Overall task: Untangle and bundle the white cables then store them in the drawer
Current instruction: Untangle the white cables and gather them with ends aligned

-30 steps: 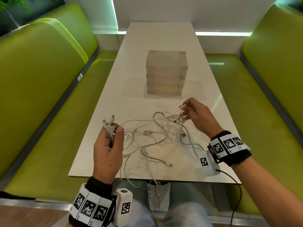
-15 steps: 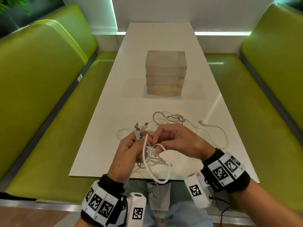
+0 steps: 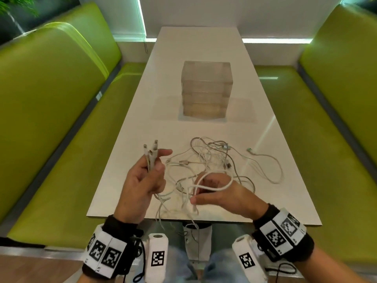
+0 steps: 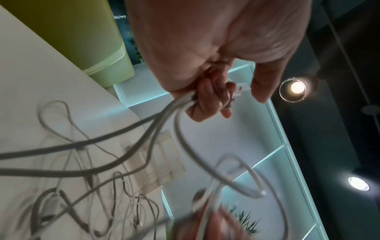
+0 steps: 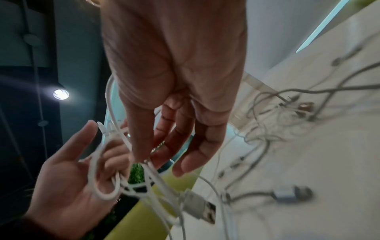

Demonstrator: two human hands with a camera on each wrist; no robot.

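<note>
Several white cables (image 3: 214, 160) lie tangled on the near half of the white table (image 3: 126, 160). My left hand (image 3: 157, 160) is raised at the left of the tangle. Its lower fingers curl round a bunch of cable ends (image 4: 185, 100), whose connectors (image 3: 151, 150) stick up. My right hand (image 3: 195, 193) hovers over the near side of the tangle with a thick cable loop (image 3: 222, 186) lying across its fingers. Its thumb pinches a strand (image 5: 148, 165). The clear drawer unit (image 3: 206, 90) stands shut in the middle of the table, beyond the cables.
Green benches (image 3: 61, 119) run along both sides of the table. Some strands hang over the table's near edge (image 3: 163, 219). One loose cable (image 3: 271, 166) trails off to the right. A USB plug (image 5: 201, 209) dangles below my right hand.
The hands were together half a second ago. Now the left has moved left and up with the cable ends, and the right has drawn back to the right with a loop.
</note>
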